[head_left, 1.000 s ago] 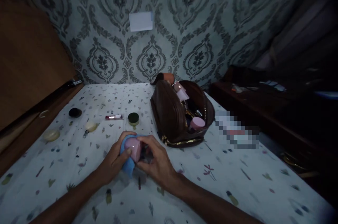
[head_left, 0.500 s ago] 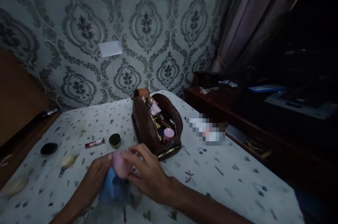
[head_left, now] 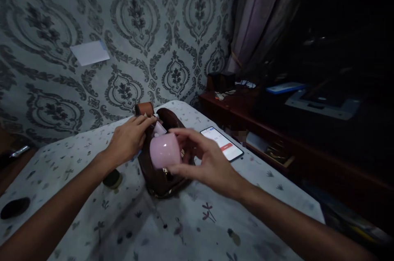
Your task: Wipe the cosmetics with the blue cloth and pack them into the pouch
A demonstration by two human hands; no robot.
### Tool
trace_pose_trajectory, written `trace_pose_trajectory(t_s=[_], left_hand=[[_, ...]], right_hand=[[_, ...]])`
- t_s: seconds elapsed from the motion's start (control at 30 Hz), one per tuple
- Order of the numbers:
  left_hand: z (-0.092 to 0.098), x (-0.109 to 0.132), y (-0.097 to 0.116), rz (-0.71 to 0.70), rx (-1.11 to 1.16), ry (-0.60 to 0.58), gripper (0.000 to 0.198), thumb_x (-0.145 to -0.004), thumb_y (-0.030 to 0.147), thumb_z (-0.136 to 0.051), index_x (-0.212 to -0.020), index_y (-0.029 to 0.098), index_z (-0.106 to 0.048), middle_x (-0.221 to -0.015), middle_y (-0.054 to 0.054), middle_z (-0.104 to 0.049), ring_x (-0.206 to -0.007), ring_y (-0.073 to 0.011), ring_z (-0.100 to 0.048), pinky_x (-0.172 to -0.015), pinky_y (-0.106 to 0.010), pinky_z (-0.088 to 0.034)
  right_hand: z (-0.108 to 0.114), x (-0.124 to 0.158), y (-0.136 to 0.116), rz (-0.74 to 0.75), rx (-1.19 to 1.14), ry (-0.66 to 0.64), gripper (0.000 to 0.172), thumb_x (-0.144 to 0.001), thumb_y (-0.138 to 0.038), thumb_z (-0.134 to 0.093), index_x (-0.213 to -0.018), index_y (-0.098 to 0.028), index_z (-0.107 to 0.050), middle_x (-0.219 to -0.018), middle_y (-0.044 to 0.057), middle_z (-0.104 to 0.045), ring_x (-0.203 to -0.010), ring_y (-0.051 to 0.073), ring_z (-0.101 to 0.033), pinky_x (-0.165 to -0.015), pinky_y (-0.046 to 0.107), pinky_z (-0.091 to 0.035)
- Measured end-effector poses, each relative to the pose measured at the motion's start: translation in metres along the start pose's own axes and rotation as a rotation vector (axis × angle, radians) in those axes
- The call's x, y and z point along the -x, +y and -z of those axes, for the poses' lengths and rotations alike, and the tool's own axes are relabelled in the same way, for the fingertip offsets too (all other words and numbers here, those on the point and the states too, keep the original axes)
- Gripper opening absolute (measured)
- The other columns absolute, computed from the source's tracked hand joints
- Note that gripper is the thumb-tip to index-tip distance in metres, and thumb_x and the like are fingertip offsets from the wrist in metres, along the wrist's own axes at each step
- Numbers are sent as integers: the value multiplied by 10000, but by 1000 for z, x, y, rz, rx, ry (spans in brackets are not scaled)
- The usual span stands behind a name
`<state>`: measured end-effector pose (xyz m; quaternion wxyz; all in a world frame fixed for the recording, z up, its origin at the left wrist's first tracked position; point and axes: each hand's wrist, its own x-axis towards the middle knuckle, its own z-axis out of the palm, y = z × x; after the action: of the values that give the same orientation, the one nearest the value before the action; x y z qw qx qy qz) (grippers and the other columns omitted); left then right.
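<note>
Here, the right hand point(head_left: 211, 161) clasps a pink jar point(head_left: 164, 151), partly hiding the brown bag point(head_left: 148, 175) behind; apart from it, the left hand's point(head_left: 127, 138) grip is unclear, a blue sliver point(head_left: 136, 156), perhaps cloth, beneath.

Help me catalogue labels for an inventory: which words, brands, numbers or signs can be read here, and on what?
None can be read.
Phone screen: small marks and a red patch, too small and blurred to read.
Pink container in the right hand: no lettering visible.
White rectangle on the wall: no lettering visible.
</note>
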<state>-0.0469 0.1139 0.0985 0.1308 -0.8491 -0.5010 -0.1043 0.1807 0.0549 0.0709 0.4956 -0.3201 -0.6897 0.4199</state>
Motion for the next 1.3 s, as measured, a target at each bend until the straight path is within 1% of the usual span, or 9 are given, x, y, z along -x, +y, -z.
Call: trace_pose_trajectory(t_s=[0.17,0.27,0.37,0.53,0.7,0.8,0.87,1.03,1.3], left_hand=[[5,-39,3,-207,-214,-175,618,-824,24,-477,-1373,296,-562,-1480,-57,-517,-1308,-313,-498,-816,-386,-559],[6,-47,-1,-295,-184,-246,592,-799,-9,-473,-1288,288,-625,-1449,-41,-562,-1305,-278,-524,-920,-392,-544],[8,-44,-10,-320,-135,-210,533,-804,-5,-447,-1199,272,-674,-1373,-36,-627,-1257,-250,-572,-972,-383,-531],[11,-28,-28,-316,-36,-143,460,-857,77,-412,-1154,285,-696,-1365,-23,-635,-1305,-263,-549,-1035,-425,-508],[3,-17,-38,-265,-40,-89,466,-881,109,-354,-1154,280,-691,-1450,-19,-568,-1363,-263,-499,-1063,-433,-496],[-1,-14,-38,-251,-55,-69,453,-898,130,-341,-1146,270,-693,-1455,-27,-560,-1341,-265,-517,-1056,-436,-500],[-2,-12,-37,-232,-55,-54,457,-900,139,-338,-1145,277,-698,-1454,-25,-555,-1303,-265,-546,-1002,-406,-534],[-2,-5,-38,-170,-32,-15,468,-912,177,-344,-1200,296,-693,-1431,-43,-562,-1170,-267,-628,-857,-348,-582],[-3,0,-35,-140,-5,-19,477,-918,174,-329,-1189,317,-694,-1439,-25,-554,-1182,-268,-623,-866,-356,-584]], right_hand=[[32,-34,15,-18,17,226,567,-685,-369,-820,-1191,-193,-632,-962,38,-649,-887,182,-603,-665,270,-497],[41,-57,32,30,69,256,548,-697,-374,-798,-1174,-169,-623,-974,47,-662,-875,182,-609,-693,289,-504],[43,-82,44,114,206,241,574,-706,-362,-799,-1206,-164,-600,-1047,63,-666,-893,186,-616,-753,311,-509],[38,-119,42,253,699,-27,515,-797,-280,-746,-1249,-126,-554,-1156,112,-638,-1049,235,-599,-878,350,-473],[26,-139,25,222,1043,-331,386,-859,-321,-686,-1178,-124,-595,-1118,142,-660,-998,263,-626,-746,299,-433],[18,-149,23,270,1077,-471,349,-843,-363,-688,-1122,-162,-637,-1056,109,-702,-939,253,-646,-656,273,-382],[15,-157,27,316,1082,-500,335,-842,-385,-677,-1106,-182,-647,-1021,89,-720,-890,236,-650,-632,271,-357],[11,-178,34,347,1046,-589,358,-778,-334,-734,-1098,-198,-647,-1013,47,-729,-858,194,-635,-659,256,-358],[16,-192,30,366,965,-714,418,-723,-219,-778,-1119,-168,-655,-983,15,-713,-844,161,-589,-684,236,-361]])
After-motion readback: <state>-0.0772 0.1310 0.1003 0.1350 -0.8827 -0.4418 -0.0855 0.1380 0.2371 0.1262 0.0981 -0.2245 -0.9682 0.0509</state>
